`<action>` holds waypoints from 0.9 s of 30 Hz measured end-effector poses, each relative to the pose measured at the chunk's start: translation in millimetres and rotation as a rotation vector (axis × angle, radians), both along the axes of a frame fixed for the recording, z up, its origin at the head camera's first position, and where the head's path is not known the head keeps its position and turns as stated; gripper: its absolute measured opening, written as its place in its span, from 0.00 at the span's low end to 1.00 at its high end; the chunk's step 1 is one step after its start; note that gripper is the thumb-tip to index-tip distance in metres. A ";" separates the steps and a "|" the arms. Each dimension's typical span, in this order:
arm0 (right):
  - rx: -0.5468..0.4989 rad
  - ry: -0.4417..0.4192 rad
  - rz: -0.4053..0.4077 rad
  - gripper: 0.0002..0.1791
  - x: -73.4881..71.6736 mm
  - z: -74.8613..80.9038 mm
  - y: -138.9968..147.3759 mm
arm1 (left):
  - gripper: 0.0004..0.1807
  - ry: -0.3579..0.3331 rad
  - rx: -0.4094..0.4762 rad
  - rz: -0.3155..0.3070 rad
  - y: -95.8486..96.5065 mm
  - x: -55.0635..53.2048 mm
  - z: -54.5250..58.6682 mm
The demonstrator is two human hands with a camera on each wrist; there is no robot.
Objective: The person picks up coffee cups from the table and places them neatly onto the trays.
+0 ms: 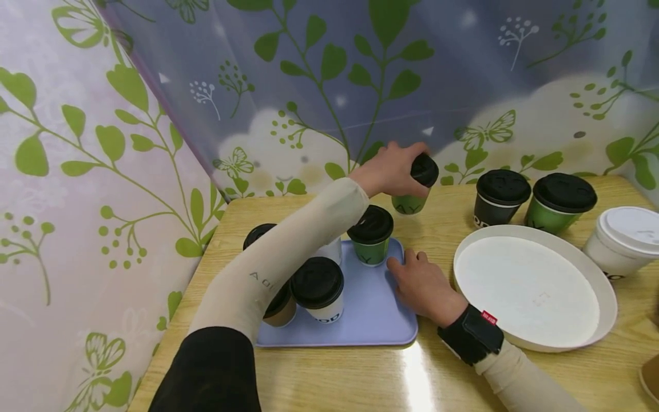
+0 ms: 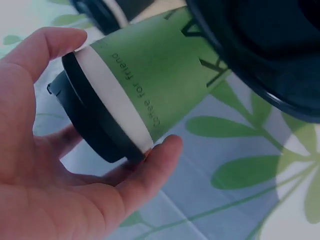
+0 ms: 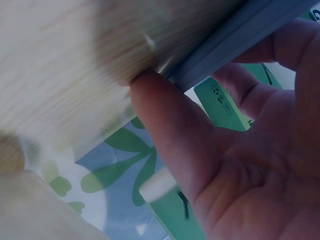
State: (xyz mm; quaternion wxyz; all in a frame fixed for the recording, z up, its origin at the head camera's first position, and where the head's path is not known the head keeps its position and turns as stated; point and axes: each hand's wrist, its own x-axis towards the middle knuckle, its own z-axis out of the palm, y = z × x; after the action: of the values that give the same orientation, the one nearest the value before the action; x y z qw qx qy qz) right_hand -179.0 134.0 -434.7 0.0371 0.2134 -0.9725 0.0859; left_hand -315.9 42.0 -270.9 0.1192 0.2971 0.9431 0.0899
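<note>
My left hand [image 1: 393, 171] reaches across to the back of the table and grips a green paper coffee cup [image 2: 150, 75] round its black lid [image 2: 95, 115]. The cup is beyond the tray's back right corner, with the lid uppermost in the head view. My right hand [image 1: 424, 286] is at the right side of a lavender tray [image 1: 370, 312], its rim [image 3: 215, 55] between thumb and fingers. On that tray stand several lidded cups, among them a green cup [image 1: 370, 252] at the back right and a white cup [image 1: 324, 309] in front. The left sleeve hides part of them.
A round cream tray [image 1: 535, 286] lies right of my right hand. Behind it stand a black cup [image 1: 496, 203] and another green cup [image 1: 553, 212], with a white-lidded cup [image 1: 620, 246] at its right. A brown object [image 1: 651, 377] shows at the right edge. Patterned walls [image 1: 319, 86] border the table.
</note>
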 end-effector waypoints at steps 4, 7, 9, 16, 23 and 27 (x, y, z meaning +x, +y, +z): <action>0.005 0.010 -0.001 0.11 0.1 -0.7 0.1 | 0.43 0.002 0.067 0.004 -1.5 11.1 7.2; 0.004 0.033 0.000 0.12 0.2 -1.8 0.4 | 0.44 0.023 0.109 -0.003 -2.9 20.7 13.1; 0.001 0.058 0.004 0.13 0.6 -3.0 0.7 | 0.44 0.035 0.128 -0.013 -4.8 27.5 17.2; -0.018 0.143 0.031 0.12 3.8 -4.8 1.7 | 0.44 0.054 0.158 -0.032 -13.7 48.4 30.7; -0.026 0.154 0.044 0.15 4.4 -5.6 2.6 | 0.41 0.063 0.154 -0.028 -20.3 60.1 40.4; -0.028 0.172 0.049 0.15 4.1 -6.3 3.1 | 0.40 0.060 0.132 -0.038 -24.4 66.0 42.1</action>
State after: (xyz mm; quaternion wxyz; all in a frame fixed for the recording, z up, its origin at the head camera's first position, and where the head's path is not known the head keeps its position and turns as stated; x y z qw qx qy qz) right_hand -174.9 137.1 -441.0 0.1213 0.2432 -0.9589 0.0820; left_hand -249.9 17.6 -228.8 0.0726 0.3248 0.9325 0.1407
